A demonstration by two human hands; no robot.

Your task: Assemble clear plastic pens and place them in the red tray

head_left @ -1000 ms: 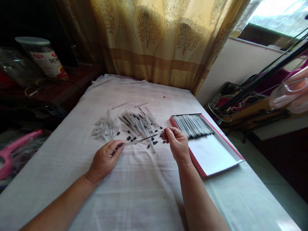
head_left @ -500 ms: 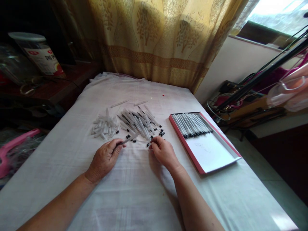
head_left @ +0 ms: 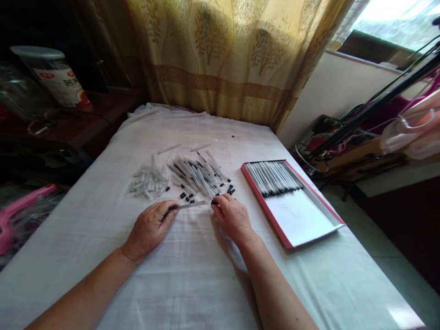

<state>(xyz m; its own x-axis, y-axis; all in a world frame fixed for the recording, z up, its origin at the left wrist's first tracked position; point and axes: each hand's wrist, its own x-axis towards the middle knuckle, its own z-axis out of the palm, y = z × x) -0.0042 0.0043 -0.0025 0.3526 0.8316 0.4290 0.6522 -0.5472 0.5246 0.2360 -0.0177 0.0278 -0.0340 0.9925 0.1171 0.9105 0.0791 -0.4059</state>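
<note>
Between thumb and fingers my left hand (head_left: 151, 227) pinches a translucent pen barrel (head_left: 192, 205), whose free end points right. My right hand (head_left: 232, 215) is closed on a small black pen plug (head_left: 213, 203), close to that end but apart from it. Just beyond my hands lies a loose heap of pen barrels and dark refills (head_left: 197, 174). Several black plugs (head_left: 187, 197) are scattered at its near edge. To the left is a pile of clear pen caps (head_left: 149, 179).
A shallow pink-edged box (head_left: 271, 215) on the right holds a row of pens with black ends (head_left: 275, 178). Two barrels (head_left: 170, 148) and a tiny red piece (head_left: 233, 136) lie farther back on the white cloth (head_left: 172, 279). A lidded jar (head_left: 62, 80) stands at the left.
The barrel in my left hand has swung from pointing up and right to nearly level. My right hand has lifted a black plug from the cloth and moved slightly left, toward the barrel's end.
</note>
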